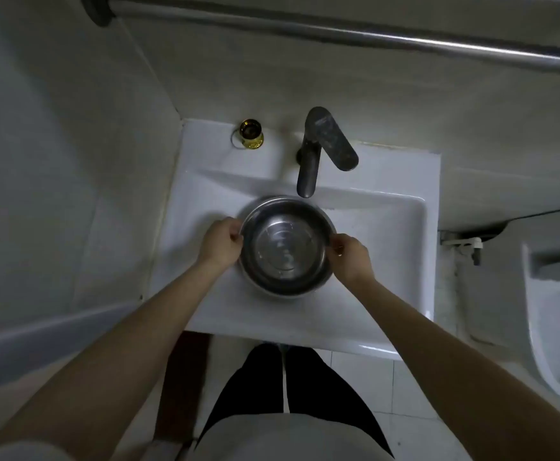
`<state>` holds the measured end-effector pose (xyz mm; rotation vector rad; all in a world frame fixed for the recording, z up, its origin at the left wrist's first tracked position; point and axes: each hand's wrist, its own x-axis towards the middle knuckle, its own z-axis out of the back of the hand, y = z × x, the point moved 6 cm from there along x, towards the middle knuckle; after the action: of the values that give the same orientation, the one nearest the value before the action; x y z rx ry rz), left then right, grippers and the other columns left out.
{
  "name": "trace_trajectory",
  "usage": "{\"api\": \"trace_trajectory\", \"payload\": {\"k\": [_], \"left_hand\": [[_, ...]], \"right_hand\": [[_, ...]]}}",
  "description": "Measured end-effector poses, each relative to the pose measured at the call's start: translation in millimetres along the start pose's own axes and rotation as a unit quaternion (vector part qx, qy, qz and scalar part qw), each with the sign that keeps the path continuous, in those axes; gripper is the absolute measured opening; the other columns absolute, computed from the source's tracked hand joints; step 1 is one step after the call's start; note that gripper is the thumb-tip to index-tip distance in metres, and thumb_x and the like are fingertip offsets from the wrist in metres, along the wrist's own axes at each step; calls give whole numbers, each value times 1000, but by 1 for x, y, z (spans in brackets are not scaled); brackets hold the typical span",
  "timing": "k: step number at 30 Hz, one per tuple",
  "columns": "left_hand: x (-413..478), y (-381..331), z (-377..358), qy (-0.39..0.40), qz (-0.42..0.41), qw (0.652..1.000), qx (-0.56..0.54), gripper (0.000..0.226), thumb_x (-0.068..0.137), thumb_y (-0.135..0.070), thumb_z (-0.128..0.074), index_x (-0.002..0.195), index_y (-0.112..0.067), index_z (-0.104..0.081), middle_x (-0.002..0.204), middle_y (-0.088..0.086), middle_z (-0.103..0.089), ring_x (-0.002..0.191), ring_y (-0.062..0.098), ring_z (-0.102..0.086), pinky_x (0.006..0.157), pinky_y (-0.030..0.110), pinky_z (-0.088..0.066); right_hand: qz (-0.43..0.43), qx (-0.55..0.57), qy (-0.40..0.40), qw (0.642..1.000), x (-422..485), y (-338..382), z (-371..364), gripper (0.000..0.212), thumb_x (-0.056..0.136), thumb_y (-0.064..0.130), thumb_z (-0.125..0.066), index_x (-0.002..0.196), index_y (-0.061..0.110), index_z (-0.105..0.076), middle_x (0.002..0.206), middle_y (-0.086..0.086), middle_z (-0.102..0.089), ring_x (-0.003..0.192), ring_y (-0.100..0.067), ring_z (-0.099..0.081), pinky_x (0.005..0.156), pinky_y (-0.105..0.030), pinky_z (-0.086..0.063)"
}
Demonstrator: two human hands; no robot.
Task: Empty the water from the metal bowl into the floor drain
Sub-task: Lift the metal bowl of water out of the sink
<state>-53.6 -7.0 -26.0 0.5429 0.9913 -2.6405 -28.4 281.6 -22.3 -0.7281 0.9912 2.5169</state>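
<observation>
Bowl (pixel 287 247), one, round and shiny metal, lies in the glossy white sink (pixel 388 227) below one dark tap (pixel 308 168). Left grip (pixel 220 242) and right grip (pixel 351 257) each pinch its rim.

Bathroom: washbasin (pixel 405 247), toilet (pixel 558 327).

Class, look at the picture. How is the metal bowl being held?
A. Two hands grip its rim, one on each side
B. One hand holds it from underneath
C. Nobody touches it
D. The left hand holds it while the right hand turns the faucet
A: the left hand and the right hand each grip the rim of the metal bowl on opposite sides, at the sink.
</observation>
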Motion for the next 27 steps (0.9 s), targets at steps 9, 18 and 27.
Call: {"api": "trace_trajectory", "payload": {"k": [9, 18, 27], "left_hand": [[10, 17, -10, -7, 38, 998, 41, 35, 84, -8, -65, 118, -2, -64, 108, 25, -68, 99, 40, -65, 87, 37, -52], [21, 25, -20, -8, 20, 999, 38, 21, 87, -6, -63, 105, 2, -69, 102, 22, -71, 96, 38, -67, 83, 41, -52], [25, 33, -26, -5, 39, 999, 11, 27, 90, -5, -63, 116, 2, -67, 110, 21, -71, 102, 34, -67, 91, 37, -50]], "right_hand": [[-116, 8, 2, 993, 14, -32, -9, 46, 102, 23, -58, 147, 11, -52, 144, -10, -60, 126, -32, -62, 105, -42, -50], [-122, 61, -25, 990, 31, -47, -18, 27, 102, 18, -52, 121, 17, -72, 107, -2, -73, 88, -19, -64, 89, -33, -55], [-129, 80, -31, 988, 43, -56, -24, 26, 101, 16, -50, 109, 19, -75, 89, 3, -69, 79, -17, -66, 79, -32, -55]]}}
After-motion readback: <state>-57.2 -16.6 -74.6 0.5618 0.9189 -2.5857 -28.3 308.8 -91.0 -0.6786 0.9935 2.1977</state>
